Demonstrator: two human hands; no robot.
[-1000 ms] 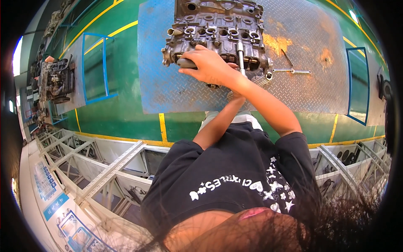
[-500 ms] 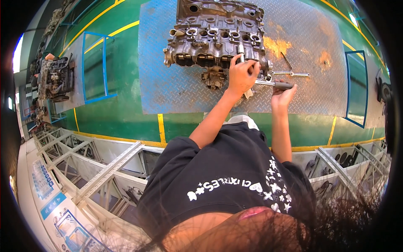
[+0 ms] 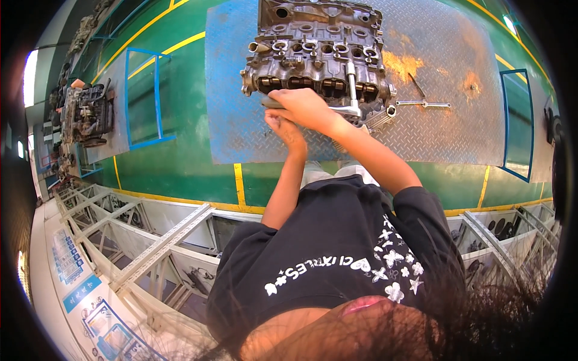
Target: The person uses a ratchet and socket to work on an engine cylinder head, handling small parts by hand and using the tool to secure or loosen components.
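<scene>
A ratchet wrench (image 3: 344, 111) lies crosswise along the near side of the engine block (image 3: 301, 69). Its extension bar (image 3: 351, 78) runs from the ratchet head up over the engine's right part. My right hand (image 3: 304, 109) reaches across to the left, closed over the wrench near its dark grip (image 3: 271, 103). Just below it, my left hand (image 3: 288, 132) has its fingers curled at the same grip end, partly covered by the right hand. A loose metal engine part (image 3: 380, 117) lies at the engine's near right corner.
The engine rests on a worn metal checker plate (image 3: 232, 120). A T-shaped sliding-bar wrench (image 3: 424, 104) lies to the right, beside an orange rust stain. Blue frames (image 3: 516, 120) stand at both sides. Behind me runs a pale metal rack (image 3: 162, 249). Another engine (image 3: 87, 114) stands far left.
The wrench handle has swung from the right over to the left. My right hand has crossed left with it, and my left hand has left the extension and dropped to the grip end.
</scene>
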